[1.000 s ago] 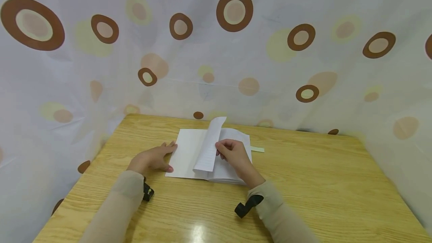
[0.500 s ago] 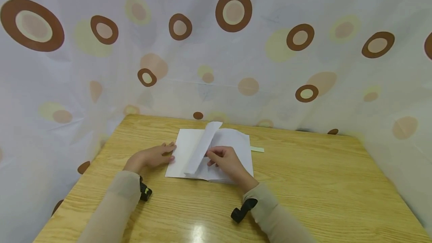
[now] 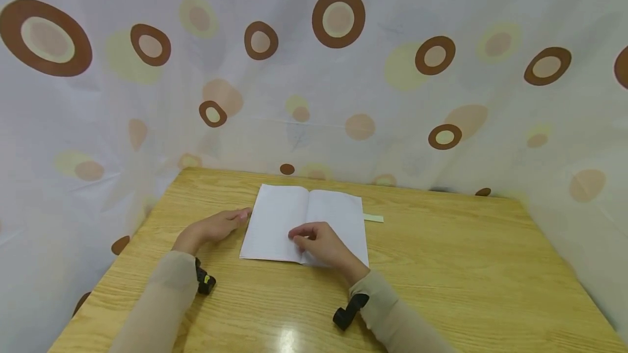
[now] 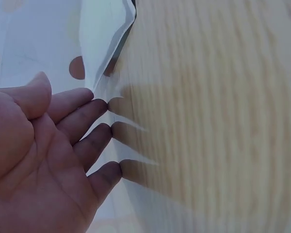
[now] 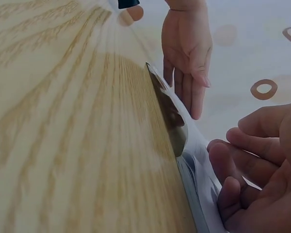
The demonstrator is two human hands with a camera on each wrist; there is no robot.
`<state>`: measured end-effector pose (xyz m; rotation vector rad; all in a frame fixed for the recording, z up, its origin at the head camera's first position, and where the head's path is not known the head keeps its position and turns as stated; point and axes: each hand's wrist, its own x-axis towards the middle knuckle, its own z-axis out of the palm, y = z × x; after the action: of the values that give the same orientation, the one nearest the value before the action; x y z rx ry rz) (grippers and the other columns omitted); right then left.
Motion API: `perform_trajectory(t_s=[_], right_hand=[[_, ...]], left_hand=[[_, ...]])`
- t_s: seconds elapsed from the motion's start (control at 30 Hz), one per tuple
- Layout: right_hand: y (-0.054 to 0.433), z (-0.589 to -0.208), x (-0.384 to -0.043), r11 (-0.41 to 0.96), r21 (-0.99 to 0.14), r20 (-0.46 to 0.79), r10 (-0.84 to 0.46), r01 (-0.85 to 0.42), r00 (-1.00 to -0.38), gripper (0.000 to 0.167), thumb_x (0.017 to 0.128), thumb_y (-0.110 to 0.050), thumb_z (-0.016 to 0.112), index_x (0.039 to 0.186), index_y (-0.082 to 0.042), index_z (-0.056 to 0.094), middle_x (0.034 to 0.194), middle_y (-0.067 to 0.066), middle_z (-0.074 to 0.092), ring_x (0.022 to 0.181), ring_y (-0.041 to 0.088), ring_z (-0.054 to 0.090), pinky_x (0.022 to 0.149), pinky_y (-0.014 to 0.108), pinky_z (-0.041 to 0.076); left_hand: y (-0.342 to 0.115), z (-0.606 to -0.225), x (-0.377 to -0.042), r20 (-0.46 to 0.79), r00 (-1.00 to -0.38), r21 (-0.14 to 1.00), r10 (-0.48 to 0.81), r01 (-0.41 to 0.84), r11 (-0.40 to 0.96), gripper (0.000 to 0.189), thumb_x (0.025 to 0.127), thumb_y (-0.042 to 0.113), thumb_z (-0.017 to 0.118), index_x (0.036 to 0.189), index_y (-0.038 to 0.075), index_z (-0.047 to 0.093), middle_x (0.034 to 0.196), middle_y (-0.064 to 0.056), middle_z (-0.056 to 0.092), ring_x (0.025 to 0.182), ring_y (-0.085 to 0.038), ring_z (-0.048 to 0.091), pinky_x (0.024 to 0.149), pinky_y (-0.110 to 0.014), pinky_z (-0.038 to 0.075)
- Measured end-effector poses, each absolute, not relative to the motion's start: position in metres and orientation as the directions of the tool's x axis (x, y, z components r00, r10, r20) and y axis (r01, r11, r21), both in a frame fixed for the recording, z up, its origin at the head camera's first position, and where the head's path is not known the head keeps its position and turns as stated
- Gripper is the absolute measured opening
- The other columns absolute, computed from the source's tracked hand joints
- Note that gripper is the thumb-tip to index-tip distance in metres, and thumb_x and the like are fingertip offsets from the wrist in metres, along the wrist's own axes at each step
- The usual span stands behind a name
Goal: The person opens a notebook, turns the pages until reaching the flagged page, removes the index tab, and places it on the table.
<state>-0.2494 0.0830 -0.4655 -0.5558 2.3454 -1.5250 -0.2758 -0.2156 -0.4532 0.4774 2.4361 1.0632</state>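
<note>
On your left, a pale cloth [image 3: 275,86] patterned with brown rings comes down past the edge of the wooden table [image 3: 466,260], running on behind its far side and round to the right. Near left, your beige sleeve [image 3: 162,298] reaches in, a black wrist mount [image 3: 206,283] at its cuff. Your left hand [image 3: 213,226] is at the left edge of the notebook [image 3: 336,208], fingers fairly straight, holding nothing. The notebook lies open towards the table's far side, left of the middle, white pages facing up and a crease running far to near between them; any lines are too faint to tell. Your right hand [image 3: 321,241] stands in the way over the near part of the crease and right page, fingers loosely bent, nothing held; you can't tell whether the tips press the paper. Past the notebook's right edge, a pale green strip [image 3: 374,218] sticks out over the wood.
</note>
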Motion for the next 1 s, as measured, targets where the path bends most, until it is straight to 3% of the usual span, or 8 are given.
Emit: perform_trajectory(t_s=[0.17, 0.43, 0.67, 1.0], right_hand=[[0.083, -0.468, -0.248, 0.390, -0.899, -0.021, -0.491, -0.198, -0.871, 0.020, 0.097, -0.013, 0.062, 0.110, -0.004, 0.074, 0.089, 0.002, 0.070, 0.071, 0.014, 0.061, 0.062, 0.027, 0.046], [0.083, -0.469, -0.248, 0.451, -0.857, -0.014, -0.506, -0.251, -0.863, 0.020, 0.096, -0.014, 0.062, 0.109, -0.009, 0.076, 0.103, 0.001, 0.071, 0.072, 0.012, 0.058, 0.065, 0.028, 0.048], [0.083, -0.468, -0.246, 0.471, -0.835, -0.015, -0.537, -0.285, -0.843, 0.021, 0.096, -0.016, 0.062, 0.112, -0.010, 0.075, 0.114, 0.004, 0.069, 0.079, 0.013, 0.057, 0.070, 0.029, 0.049], [0.082, -0.468, -0.246, 0.466, -0.832, -0.007, -0.550, -0.300, -0.835, 0.022, 0.096, -0.015, 0.062, 0.114, -0.009, 0.074, 0.117, 0.003, 0.069, 0.086, 0.013, 0.056, 0.073, 0.028, 0.049]], left_hand=[[-0.215, -0.454, -0.274, -0.258, -0.848, 0.750, 0.464, 0.127, 0.649, 0.054, 0.110, 0.027, 0.030, 0.156, 0.000, 0.021, 0.161, -0.021, 0.017, 0.147, -0.040, 0.010, 0.117, -0.054, 0.011], [-0.211, -0.454, -0.273, -0.269, -0.834, 0.732, 0.481, 0.147, 0.665, 0.064, 0.109, 0.029, 0.039, 0.157, 0.000, 0.009, 0.162, -0.022, 0.003, 0.148, -0.039, -0.001, 0.117, -0.054, 0.005], [-0.204, -0.452, -0.272, -0.319, -0.847, 0.672, 0.424, 0.113, 0.732, 0.075, 0.103, 0.034, 0.053, 0.159, 0.008, 0.011, 0.163, -0.019, 0.007, 0.148, -0.041, -0.002, 0.116, -0.058, 0.004], [-0.200, -0.451, -0.270, -0.285, -0.852, 0.565, 0.439, 0.220, 0.795, 0.080, 0.095, 0.026, 0.066, 0.158, 0.008, 0.020, 0.162, -0.016, 0.014, 0.148, -0.042, 0.007, 0.116, -0.057, 0.011]])
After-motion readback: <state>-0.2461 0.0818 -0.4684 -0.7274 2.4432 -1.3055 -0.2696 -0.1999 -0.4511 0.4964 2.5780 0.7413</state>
